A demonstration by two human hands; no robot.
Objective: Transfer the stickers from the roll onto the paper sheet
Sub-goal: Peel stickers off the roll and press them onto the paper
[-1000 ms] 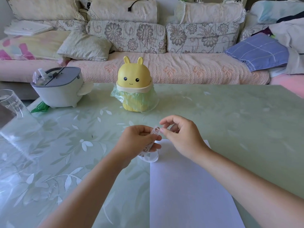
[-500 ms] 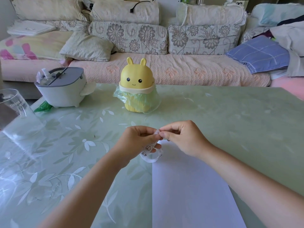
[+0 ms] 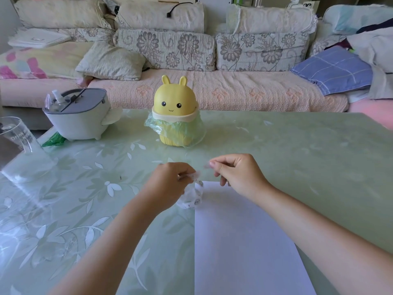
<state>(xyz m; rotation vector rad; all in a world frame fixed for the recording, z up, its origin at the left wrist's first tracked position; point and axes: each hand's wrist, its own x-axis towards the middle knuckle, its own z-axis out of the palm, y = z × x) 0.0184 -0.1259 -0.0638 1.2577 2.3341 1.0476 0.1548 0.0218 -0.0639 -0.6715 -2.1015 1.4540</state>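
Observation:
A white paper sheet (image 3: 244, 241) lies on the green table, reaching from the middle to the near edge. Just off its far left corner, my left hand (image 3: 168, 184) grips a clear sticker roll (image 3: 191, 195) whose loose end curls down toward the table. My right hand (image 3: 236, 172) is a little to the right of the roll and above the sheet's far edge. It pinches a small pale sticker (image 3: 206, 166) between thumb and forefinger. The sticker is blurred and its print is unreadable.
A yellow bunny-shaped bin (image 3: 175, 116) with a green liner stands at the table's far middle. A grey-lidded white container (image 3: 77, 116) sits at the far left, with a clear glass cup (image 3: 16, 135) at the left edge. A sofa (image 3: 212, 90) lies beyond.
My hands were together at the roll's end. My right hand has pulled away to the right with a sticker pinched in it, while my left hand keeps hold of the roll.

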